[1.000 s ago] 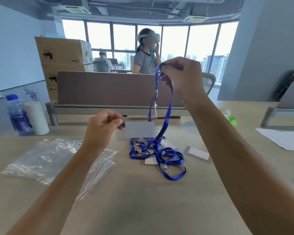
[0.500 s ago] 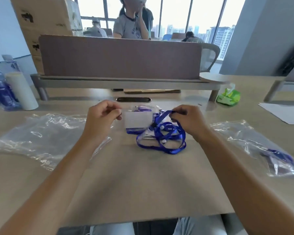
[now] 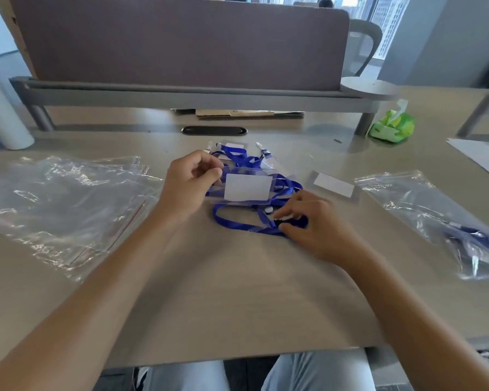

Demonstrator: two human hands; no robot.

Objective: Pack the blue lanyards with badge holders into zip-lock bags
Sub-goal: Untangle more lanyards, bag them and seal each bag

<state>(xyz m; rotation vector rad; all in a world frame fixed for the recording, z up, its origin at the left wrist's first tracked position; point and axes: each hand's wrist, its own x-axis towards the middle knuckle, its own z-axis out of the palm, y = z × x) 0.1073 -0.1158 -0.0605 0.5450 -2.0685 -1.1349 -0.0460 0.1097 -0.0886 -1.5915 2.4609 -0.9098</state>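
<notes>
On the tabletop point(image 3: 237, 292) the left hand point(image 3: 185, 190) pinches the left edge of one clear badge holder point(image 3: 247, 188) with a white card inside, thumb and curled fingers closed on it, holding it just above a tangle of blue lanyards point(image 3: 254, 221); how many straps are in the tangle cannot be told. The right hand point(image 3: 315, 224) pinches the near-right part of the blue strap at a small black clip point(image 3: 278, 221), its fingers curled down onto the tabletop. One more badge holder point(image 3: 333, 185) lies flat to the right. A pile of empty zip-lock bags point(image 3: 60, 204) sits left; one filled zip-lock bag point(image 3: 446, 221) lies right. One green tissue pack point(image 3: 393, 126) sits far right.
</notes>
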